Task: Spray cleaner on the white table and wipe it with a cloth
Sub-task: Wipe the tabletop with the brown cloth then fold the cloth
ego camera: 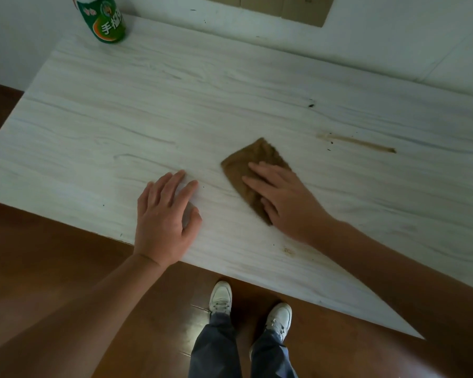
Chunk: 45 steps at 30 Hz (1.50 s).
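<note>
The brown cloth (257,156) lies folded on the white wood-grain tabletop (120,118), a little right of the middle and not far from the near edge. The right hand (287,197) lies flat on it, fingers straight and spread a little, pressing its nearer half down while the far corner sticks out beyond the fingertips. The left hand (164,216) rests just beside it to the left, apart from the cloth, fingers loosely extended on the bare surface and holding nothing, with the wrist over the tabletop's front edge. The green cleaner can (107,25) stands upright at the far left corner, well apart from both hands. To the right of the cloth a long brownish streak (358,143) marks the surface, and a small dark spot (311,105) sits farther back. A beige wall panel (284,6) is mounted behind the tabletop. Below, two white shoes (221,296) stand on the brown wooden floor (52,255).
</note>
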### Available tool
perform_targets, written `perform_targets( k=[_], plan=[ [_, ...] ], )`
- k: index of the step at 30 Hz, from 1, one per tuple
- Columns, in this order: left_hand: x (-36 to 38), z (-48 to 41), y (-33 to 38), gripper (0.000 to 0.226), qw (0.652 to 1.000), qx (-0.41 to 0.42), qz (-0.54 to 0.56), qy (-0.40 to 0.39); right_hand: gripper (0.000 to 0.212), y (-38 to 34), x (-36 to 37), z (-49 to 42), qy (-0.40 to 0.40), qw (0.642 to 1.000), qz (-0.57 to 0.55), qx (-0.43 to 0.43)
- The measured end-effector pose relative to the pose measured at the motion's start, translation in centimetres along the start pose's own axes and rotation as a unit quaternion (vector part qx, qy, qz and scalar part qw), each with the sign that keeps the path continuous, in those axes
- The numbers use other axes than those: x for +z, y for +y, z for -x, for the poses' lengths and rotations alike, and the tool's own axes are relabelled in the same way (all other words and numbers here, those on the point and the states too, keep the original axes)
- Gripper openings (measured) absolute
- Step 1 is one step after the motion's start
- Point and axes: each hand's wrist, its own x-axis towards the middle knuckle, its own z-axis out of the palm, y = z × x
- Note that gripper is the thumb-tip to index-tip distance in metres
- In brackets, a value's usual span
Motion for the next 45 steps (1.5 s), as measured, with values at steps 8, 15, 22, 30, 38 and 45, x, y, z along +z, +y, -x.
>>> perform_targets(
  k=[8,15,22,30,38,45],
  plan=[
    [-0.8,-1.3,0.9,0.049,1.0,-0.016,0.002,-0.01,0.051,0.9,-1.5,1.0,-0.044,0.997,0.03,-0.049],
    [-0.2,-10.6,1.6,0.055,0.999,-0.019,0.027,-0.009,0.052,3.1,-1.4,-1.5,-0.003,0.999,0.04,-0.007],
    [1.3,-11.8,1.0,0.053,1.0,-0.019,0.017,0.009,0.051,8.8,-3.2,-7.1,0.054,0.987,0.025,0.151],
    [1.0,-11.9,1.1,0.055,1.0,-0.021,-0.004,-0.013,0.05,5.1,-1.4,-13.3,0.056,0.997,0.01,0.059],
    [1.4,-12.0,1.1,0.056,1.0,-0.02,-0.009,0.009,0.049,6.6,-2.3,-22.4,0.09,0.977,0.002,0.191],
    [1.6,-12.0,1.0,0.059,0.999,-0.022,-0.009,0.027,0.051,10.6,-4.3,-20.8,0.115,0.951,0.009,0.286]
  ],
)
